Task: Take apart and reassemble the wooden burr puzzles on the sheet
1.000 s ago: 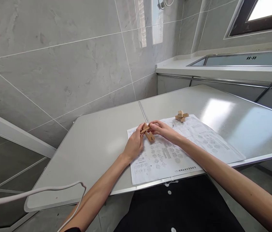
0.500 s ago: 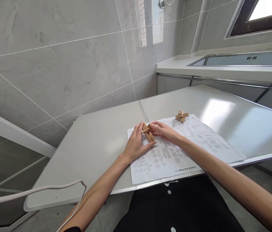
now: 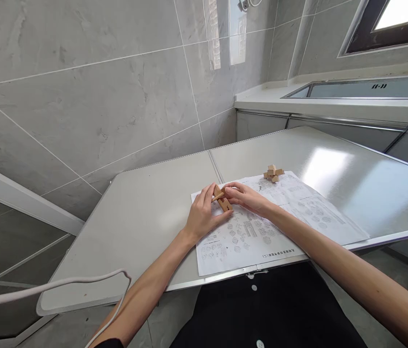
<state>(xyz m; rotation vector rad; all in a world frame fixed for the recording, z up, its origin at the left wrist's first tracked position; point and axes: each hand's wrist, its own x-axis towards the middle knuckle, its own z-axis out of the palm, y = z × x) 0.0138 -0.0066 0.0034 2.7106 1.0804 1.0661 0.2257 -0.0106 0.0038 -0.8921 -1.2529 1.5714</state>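
Note:
My left hand point(image 3: 204, 212) is closed round a flat wooden puzzle piece point(image 3: 227, 205) with dark cut-outs, its thumb along the near end and its fingers at the far end. Across that piece lies a thin wooden stick point(image 3: 218, 196). My right hand point(image 3: 242, 195) pinches a wooden part at the stick's right end; its fingers partly hide that part. Both hands are just above a printed sheet point(image 3: 276, 241) of small line drawings. Farther right, an interlocked wooden burr puzzle point(image 3: 273, 173) rests at the sheet's far edge.
The sheet lies on a light folding table point(image 3: 146, 208) with a seam across it. A pale cable point(image 3: 62, 282) hangs over the left front corner, by my left forearm. Behind the table on the right stands a counter with a sink point(image 3: 363, 89); a tiled wall point(image 3: 117, 96) borders the back.
Almost nothing differs. The stick and the part in my right hand have turned very slightly against the flat piece; both hands keep their places.

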